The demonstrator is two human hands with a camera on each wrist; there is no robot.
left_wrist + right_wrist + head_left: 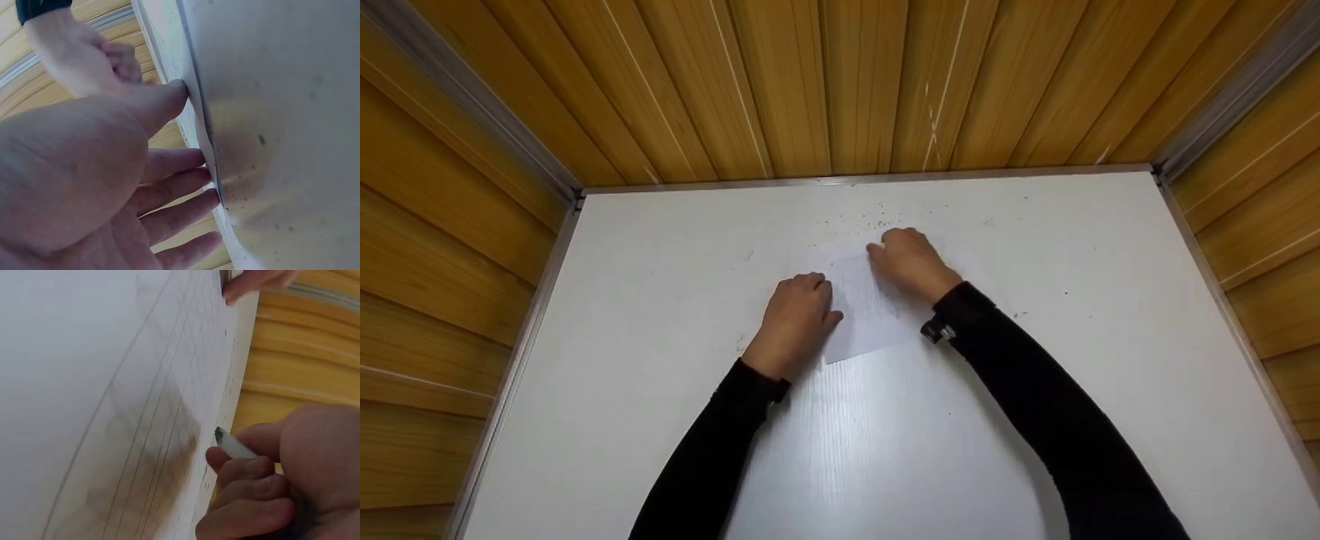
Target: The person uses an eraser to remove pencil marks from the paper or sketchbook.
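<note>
A sheet of paper lies flat on a white table, near the middle and toward the far edge, with faint ruled lines and creases visible across it in the right wrist view. The left hand rests on the near left edge of the sheet; the left wrist view shows its fingers straight and spread, tips touching the paper's edge, gripping nothing. The right hand sits on the far right part of the sheet, knuckles up. In the right wrist view its fingers are curled around a thin white pen, whose dark tip is at, or just off, the paper; contact cannot be told. Both forearms wear black sleeves, and a small dark device is strapped at the right wrist. Dark specks are scattered on the table just beyond the sheet. Wooden panelled walls enclose the table on three sides.
</note>
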